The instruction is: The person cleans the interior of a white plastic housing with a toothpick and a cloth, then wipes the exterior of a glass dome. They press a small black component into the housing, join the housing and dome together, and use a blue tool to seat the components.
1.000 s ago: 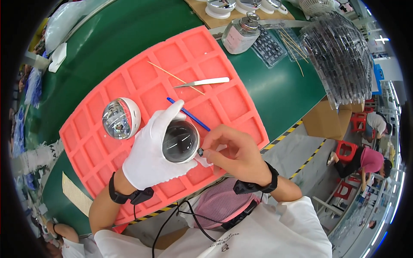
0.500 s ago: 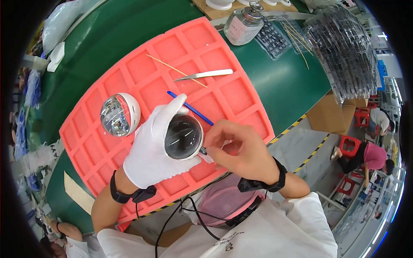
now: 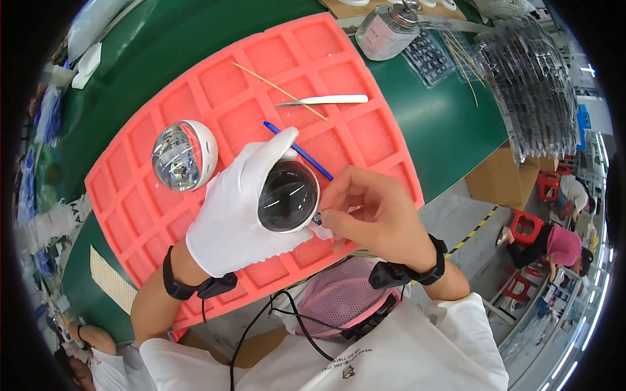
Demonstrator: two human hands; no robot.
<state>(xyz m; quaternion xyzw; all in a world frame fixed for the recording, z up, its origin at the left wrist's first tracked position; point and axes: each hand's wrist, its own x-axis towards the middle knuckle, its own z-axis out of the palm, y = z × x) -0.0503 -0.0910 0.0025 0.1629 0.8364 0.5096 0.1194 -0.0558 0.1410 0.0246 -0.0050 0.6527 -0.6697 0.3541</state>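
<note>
My left hand [image 3: 238, 208], in a white glove, grips a round white housing with a dark glossy dome [image 3: 288, 197] and holds it over the pink foam tray [image 3: 163, 215]. My bare right hand [image 3: 372, 212] presses against the dome's right edge, its fingertips pinched on a small part there; what it pinches is too small to tell. A second dome unit [image 3: 182, 155], clear and mirror-like in a white shell, lies in a tray pocket to the left.
On the tray lie a blue stick [image 3: 297, 149], metal tweezers [image 3: 323, 100] and a thin wooden stick [image 3: 277, 89]. A glass bottle [image 3: 390, 31], a small keypad [image 3: 430, 57] and stacked clear trays [image 3: 528, 85] stand at the back right. Other people sit at the right.
Both hands stay on the dark dome. The view has shifted slightly, bringing the hands and dome closer; my right fingers remain pinched at the dome's edge.
</note>
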